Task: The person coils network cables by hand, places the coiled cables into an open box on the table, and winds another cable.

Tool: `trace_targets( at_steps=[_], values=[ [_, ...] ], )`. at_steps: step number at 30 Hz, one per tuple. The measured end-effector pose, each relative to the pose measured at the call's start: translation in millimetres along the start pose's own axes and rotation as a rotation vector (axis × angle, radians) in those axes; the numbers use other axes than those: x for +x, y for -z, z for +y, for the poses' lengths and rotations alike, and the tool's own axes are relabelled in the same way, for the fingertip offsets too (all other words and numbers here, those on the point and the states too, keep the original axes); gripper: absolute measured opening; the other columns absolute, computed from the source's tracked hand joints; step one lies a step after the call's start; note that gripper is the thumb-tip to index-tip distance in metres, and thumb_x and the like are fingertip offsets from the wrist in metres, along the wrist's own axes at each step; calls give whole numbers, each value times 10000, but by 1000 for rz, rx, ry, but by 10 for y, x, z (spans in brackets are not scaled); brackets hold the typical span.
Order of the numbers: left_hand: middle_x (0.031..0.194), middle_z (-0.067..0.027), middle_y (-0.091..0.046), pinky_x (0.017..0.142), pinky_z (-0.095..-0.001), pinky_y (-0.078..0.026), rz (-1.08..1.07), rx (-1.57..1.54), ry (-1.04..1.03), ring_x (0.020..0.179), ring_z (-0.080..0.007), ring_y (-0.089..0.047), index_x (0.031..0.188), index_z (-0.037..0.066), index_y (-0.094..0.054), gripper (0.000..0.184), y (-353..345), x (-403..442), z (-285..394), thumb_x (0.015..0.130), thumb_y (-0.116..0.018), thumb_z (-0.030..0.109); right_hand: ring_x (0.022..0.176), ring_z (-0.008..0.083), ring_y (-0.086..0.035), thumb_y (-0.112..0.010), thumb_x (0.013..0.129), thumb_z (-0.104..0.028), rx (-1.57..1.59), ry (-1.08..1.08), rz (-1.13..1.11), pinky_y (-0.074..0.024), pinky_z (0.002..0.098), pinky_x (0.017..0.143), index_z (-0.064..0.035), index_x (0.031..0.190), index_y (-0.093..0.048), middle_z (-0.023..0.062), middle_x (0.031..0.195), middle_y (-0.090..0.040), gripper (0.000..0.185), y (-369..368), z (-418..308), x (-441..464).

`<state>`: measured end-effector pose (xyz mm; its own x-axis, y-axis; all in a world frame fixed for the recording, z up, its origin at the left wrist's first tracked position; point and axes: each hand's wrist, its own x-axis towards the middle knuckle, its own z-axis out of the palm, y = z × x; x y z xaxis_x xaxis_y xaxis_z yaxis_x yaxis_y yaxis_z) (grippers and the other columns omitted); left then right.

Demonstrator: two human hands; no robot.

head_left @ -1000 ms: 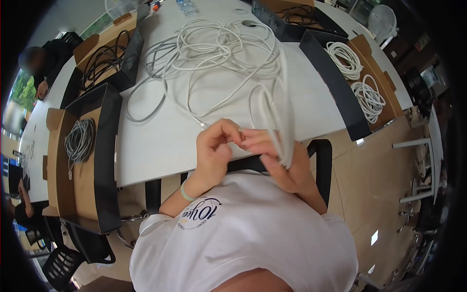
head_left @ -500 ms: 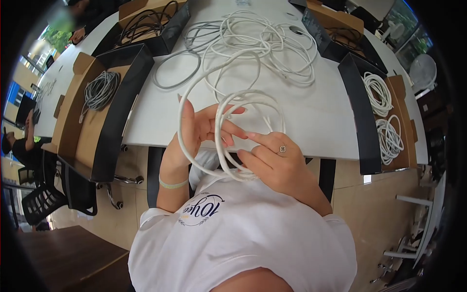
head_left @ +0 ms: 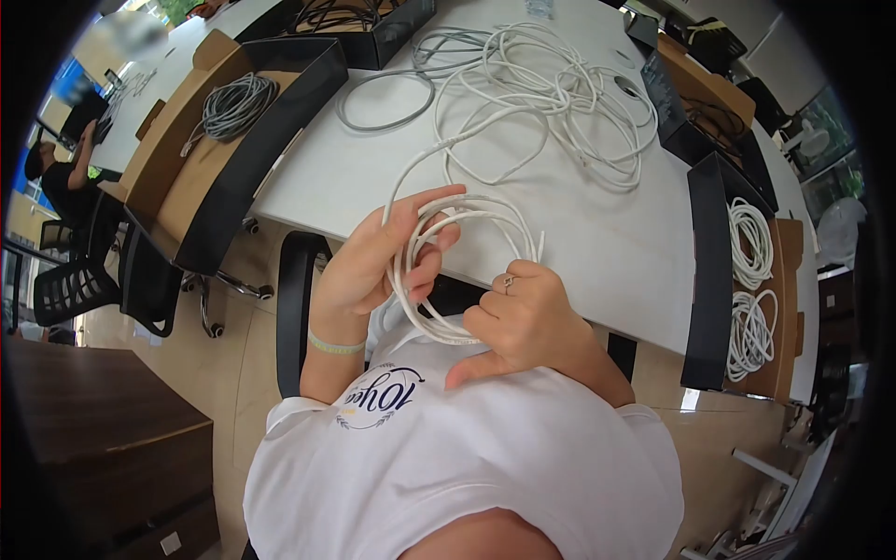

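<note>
Loops of a white cable [head_left: 478, 206] hang between my hands in front of my shirt. My left hand [head_left: 397, 250] is closed around the loops on their left side, with the index finger stretched along the top. The fingers of my right hand [head_left: 523, 317] curl around the loops at the lower right, and its thumb sticks out. Near that hand a cable end [head_left: 541, 245] points up. From my left hand one strand runs up to a loose white cable pile [head_left: 569, 84] on the white table [head_left: 616, 271].
A grey cable loop [head_left: 385, 128] lies left of the pile. An open box [head_left: 271, 140] at left holds a coiled grey cable [head_left: 238, 105]. Another box [head_left: 707, 280] at right holds white cable coils [head_left: 751, 334]. Boxes with dark cables stand farther back. A seated person [head_left: 65, 177] is at far left.
My left fingers have closed around the loops, which now hang closer together. The large loose loop is drawn in. My right hand has moved away from my left fingers. The view has turned slightly.
</note>
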<state>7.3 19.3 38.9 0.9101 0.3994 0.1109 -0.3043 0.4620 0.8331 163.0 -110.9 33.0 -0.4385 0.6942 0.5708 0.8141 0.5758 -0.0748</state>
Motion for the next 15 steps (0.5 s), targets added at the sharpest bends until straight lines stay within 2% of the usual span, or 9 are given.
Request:
trace_targets(
  at_steps=[1,2,4,8,10,11,13,14,15],
  values=[
    [839,-70,-506,388,-180,-381,15,-84,53,469,-48,-405,1347,-52,-293,652,1,1,-9,959,-322,470,394,168,-314,-669,687,-499,11,27,38,-256,281,423,-119,481,-330,7,445,-285,549,-8,31,-7],
    [839,-70,-506,388,-180,-381,26,-87,45,469,-48,-405,1347,-52,-293,652,1,15,-36,959,-322,470,394,168,-314,-669,687,-499,18,37,33,-256,281,423,-119,481,-330,7,445,-285,549,-13,42,-1],
    [703,-29,-450,339,-180,-303,22,-357,67,406,-24,-283,1295,-57,-366,717,-8,45,-99,940,-248,554,402,165,-302,-658,705,-473,-69,28,131,-255,280,426,-120,483,-326,4,452,-276,533,-33,49,23],
    [578,17,-376,320,-178,-277,61,-413,119,378,-23,-259,1223,-45,-451,769,-67,67,-78,917,-182,607,419,168,-295,-649,733,-397,-89,103,200,-267,261,434,-118,486,-350,-7,460,-257,477,-11,114,35],
    [523,57,-300,308,-155,-253,5,-380,158,371,-10,-246,1158,-51,-483,776,-56,70,-119,911,-180,620,459,161,-339,-639,733,-310,-133,148,304,-349,285,554,-130,495,-413,-15,467,-273,375,2,113,28],
    [523,57,-300,308,-155,-253,11,-381,156,371,-10,-246,1158,-51,-483,776,-36,63,-154,911,-180,620,459,161,-339,-639,733,-310,-127,150,304,-349,285,554,-130,495,-413,-15,467,-273,375,-1,107,16],
    [496,58,-274,341,-189,-278,-1,-354,34,387,-37,-262,795,43,-481,594,-1,47,-209,948,-215,551,586,137,-425,-670,722,-243,-186,106,462,-369,347,770,-155,570,-468,-32,543,-385,268,-17,92,-4],
    [496,58,-274,341,-189,-278,3,-355,34,387,-37,-262,795,43,-481,594,-42,34,-209,948,-215,551,586,137,-425,-670,722,-243,-181,106,462,-369,347,770,-155,570,-468,-32,543,-385,268,-4,94,-4],
    [498,51,-272,353,-200,-273,105,-326,-41,394,-49,-265,741,68,-423,535,-142,21,-194,956,-240,523,662,139,-446,-680,713,-245,-206,30,502,-338,373,825,-165,626,-515,-40,615,-449,203,24,97,-1]
  ],
)
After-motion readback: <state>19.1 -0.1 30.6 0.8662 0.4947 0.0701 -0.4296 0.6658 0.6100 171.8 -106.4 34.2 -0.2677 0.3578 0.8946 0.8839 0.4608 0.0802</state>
